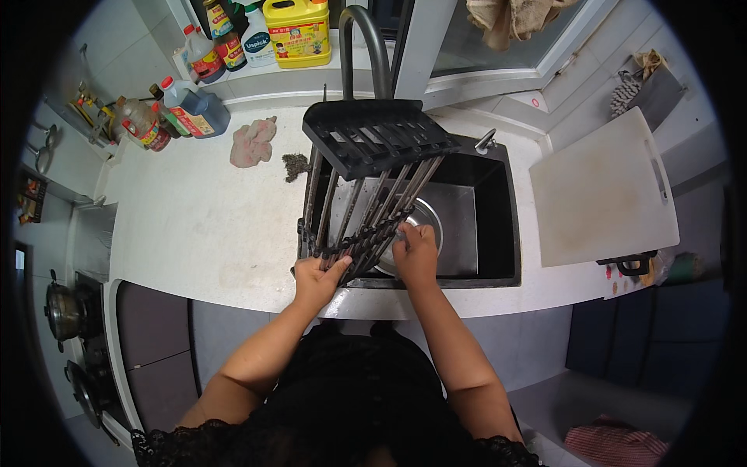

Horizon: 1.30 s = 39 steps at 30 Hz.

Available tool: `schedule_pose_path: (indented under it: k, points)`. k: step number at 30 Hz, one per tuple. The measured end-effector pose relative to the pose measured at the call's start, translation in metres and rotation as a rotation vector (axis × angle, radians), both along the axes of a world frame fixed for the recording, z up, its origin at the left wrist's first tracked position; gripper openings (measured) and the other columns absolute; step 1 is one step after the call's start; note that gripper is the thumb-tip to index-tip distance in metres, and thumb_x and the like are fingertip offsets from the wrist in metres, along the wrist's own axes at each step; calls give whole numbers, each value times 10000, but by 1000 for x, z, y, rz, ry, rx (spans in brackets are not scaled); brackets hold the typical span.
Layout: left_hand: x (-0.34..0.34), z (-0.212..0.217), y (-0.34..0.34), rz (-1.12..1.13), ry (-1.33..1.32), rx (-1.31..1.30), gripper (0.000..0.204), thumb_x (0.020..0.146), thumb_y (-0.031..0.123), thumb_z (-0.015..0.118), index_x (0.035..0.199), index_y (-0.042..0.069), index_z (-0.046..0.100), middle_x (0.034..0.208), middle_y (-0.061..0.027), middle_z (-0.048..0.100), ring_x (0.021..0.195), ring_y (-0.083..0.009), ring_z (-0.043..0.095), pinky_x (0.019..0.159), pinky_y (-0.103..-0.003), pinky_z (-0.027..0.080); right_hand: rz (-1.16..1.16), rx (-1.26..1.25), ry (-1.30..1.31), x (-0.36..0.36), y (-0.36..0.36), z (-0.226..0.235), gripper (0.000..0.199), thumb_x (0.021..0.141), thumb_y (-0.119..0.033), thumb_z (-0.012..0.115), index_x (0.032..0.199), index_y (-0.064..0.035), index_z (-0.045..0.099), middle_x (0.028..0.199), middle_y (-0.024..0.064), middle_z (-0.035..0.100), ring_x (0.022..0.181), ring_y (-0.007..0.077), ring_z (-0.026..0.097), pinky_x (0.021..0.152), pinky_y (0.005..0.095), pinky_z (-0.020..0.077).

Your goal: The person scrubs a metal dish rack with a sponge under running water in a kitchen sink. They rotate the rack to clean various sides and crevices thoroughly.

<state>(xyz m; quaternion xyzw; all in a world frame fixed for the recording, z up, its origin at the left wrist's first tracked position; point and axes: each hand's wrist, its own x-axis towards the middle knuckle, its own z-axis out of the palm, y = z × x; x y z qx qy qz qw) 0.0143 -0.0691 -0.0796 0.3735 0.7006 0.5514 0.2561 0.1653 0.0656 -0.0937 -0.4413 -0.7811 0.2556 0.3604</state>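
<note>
Over the sink (498,226), both hands' grip closed on the black rack's (366,187) near end: left hand (317,280), right hand (416,253).

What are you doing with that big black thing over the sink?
A person stands at a kitchen counter and holds a black rack of metal rods tilted over the dark sink. The left hand grips its near end, and the right hand is on the rods beside it. A metal bowl sits down in the sink under the rack. A white cutting board lies to the right, and a pink cloth and bottles are to the left.
</note>
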Motion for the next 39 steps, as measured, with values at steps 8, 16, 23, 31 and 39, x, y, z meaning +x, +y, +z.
schedule_pose_path:
  k: [8,16,23,31,39]
  points:
    - [4,8,-2,-27,88,41,158,813,154,728,757,10,694,529,-43,579,464,-92,489,473,-263,393,-21,-80,-24,9,5,15,193,669,9,596,836,-22,686,730,114,542,614,231,549,573,327,456]
    - [5,2,-1,23,-78,36,140,816,114,719,757,-11,696,649,-67,678,560,-96,610,540,-242,471,1,-129,270,-4,13,16,243,639,19,600,858,-27,696,776,115,601,694,225,597,623,296,465]
    - [2,-6,-34,-7,-174,13,90,839,-1,661,896,-70,663,852,-123,678,708,-136,624,644,-282,525,113,-167,300,29,5,1,301,662,52,559,930,-28,672,918,108,620,867,236,614,794,292,472]
    - [-3,11,-36,259,-329,370,144,849,-64,609,725,-23,547,865,-97,615,822,-225,654,743,-353,567,408,-170,298,-14,4,34,340,753,-10,621,1092,-28,612,964,112,616,933,219,606,854,296,453]
    - [-5,12,-9,363,-442,357,103,867,5,625,920,-84,623,985,-168,650,743,-156,617,677,-274,526,298,308,-80,-58,29,26,305,802,-62,602,1104,-105,619,917,102,564,818,302,582,701,368,485]
